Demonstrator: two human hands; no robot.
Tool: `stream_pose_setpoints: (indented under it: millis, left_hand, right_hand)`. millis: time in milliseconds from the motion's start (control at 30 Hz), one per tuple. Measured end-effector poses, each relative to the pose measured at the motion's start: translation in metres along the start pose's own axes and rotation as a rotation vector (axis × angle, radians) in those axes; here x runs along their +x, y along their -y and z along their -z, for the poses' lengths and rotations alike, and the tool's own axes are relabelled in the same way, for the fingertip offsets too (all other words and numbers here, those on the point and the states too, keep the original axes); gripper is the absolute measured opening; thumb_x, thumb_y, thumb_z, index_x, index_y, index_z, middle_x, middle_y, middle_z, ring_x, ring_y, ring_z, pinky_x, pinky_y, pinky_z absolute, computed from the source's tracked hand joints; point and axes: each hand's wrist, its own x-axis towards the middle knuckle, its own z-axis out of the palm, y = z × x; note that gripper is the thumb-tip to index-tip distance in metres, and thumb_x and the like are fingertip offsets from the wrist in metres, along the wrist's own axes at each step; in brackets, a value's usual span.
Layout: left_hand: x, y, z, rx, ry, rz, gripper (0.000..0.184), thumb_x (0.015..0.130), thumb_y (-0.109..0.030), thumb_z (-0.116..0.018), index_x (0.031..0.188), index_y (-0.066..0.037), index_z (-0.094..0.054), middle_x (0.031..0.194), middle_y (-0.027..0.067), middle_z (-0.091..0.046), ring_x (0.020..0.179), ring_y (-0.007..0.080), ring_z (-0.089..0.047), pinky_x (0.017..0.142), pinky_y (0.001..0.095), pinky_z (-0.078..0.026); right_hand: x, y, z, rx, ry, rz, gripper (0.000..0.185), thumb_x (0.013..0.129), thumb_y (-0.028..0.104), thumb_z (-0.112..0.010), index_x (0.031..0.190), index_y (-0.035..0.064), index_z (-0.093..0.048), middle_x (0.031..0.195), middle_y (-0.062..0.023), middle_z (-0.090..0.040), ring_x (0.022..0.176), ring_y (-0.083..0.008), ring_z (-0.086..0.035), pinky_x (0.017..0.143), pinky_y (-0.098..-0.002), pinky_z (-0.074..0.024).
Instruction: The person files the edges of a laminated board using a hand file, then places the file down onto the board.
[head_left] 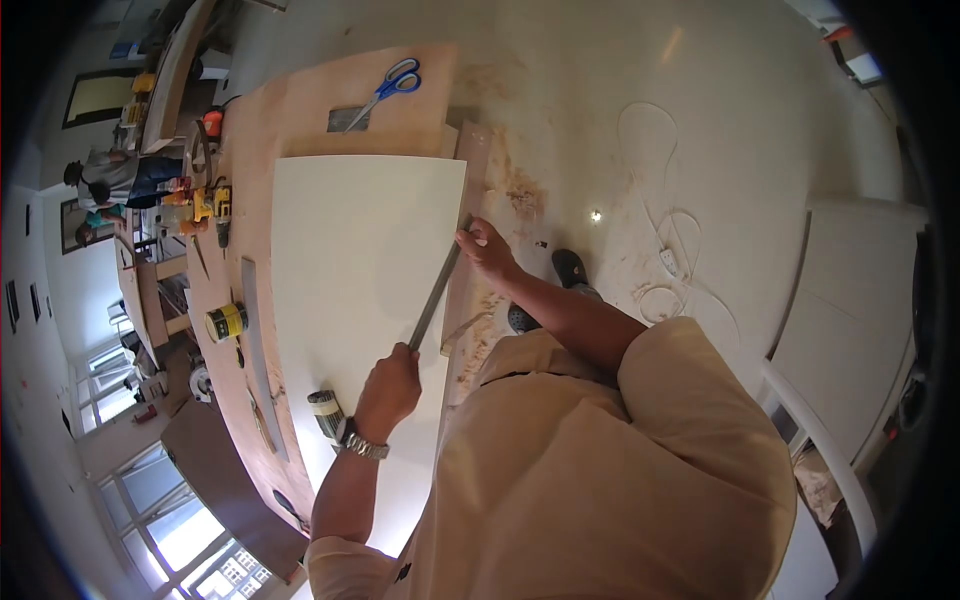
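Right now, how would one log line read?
left hand: gripping grey bar | right hand: holding other end | below: white board | nearby: blue scissors

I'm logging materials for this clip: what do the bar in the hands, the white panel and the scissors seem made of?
Grey bar: probably metal, matte; it looks thin, straight and stiff. White panel: perhaps coated board, smooth, evenly coloured; core unclear. Scissors: likely plastic handles, smooth and blue, with grey metal blades.

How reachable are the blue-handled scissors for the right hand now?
Not straight away, probably: the right hand holds the grey strip, though nothing covers the blue-handled scissors.
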Motion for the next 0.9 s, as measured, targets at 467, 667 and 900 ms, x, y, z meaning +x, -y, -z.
stream_pose_setpoints:
  millis: [467, 667, 900]
  left_hand:
    - [0.021, 0.002, -0.013, 0.016, -0.017, -0.072, 0.024, 0.101, -0.021, -0.043, 0.096, 0.002, -0.049, 0.072, 0.0312, -0.063, 0.071, 0.0497, -0.063, 0.063, 0.057, -0.051]
    - [0.008, -0.016, -0.006, -0.012, -0.028, -0.037, 0.025, 0.101, -0.022, -0.043, 0.096, 0.002, -0.051, 0.075, 0.0308, -0.064, 0.075, 0.0503, -0.063, 0.067, 0.0572, -0.05]
    - [0.025, 0.002, -0.037, 0.006, 0.001, -0.045, 0.027, 0.1, -0.023, -0.044, 0.095, 0.002, -0.052, 0.077, 0.0303, -0.064, 0.076, 0.0494, -0.063, 0.07, 0.0572, -0.05]
  right_hand:
    - [0.033, -0.06, 0.005, -0.143, -0.235, -0.079, 0.095, 0.084, 0.063, -0.065, 0.145, -0.0023, -0.033, 0.131, -0.0172, -0.052, 0.107, -0.0228, -0.055, 0.091, -0.035, -0.0463]
    - [0.024, -0.034, 0.004, -0.146, -0.235, -0.025, 0.098, 0.083, 0.067, -0.063, 0.146, -0.002, -0.032, 0.137, -0.0234, -0.048, 0.119, -0.0309, -0.052, 0.098, -0.0403, -0.0438]
    - [0.022, -0.078, 0.014, -0.249, -0.294, -0.162, 0.093, 0.086, 0.061, -0.064, 0.145, -0.0028, -0.034, 0.125, -0.0155, -0.057, 0.094, -0.021, -0.06, 0.084, -0.0328, -0.0486]
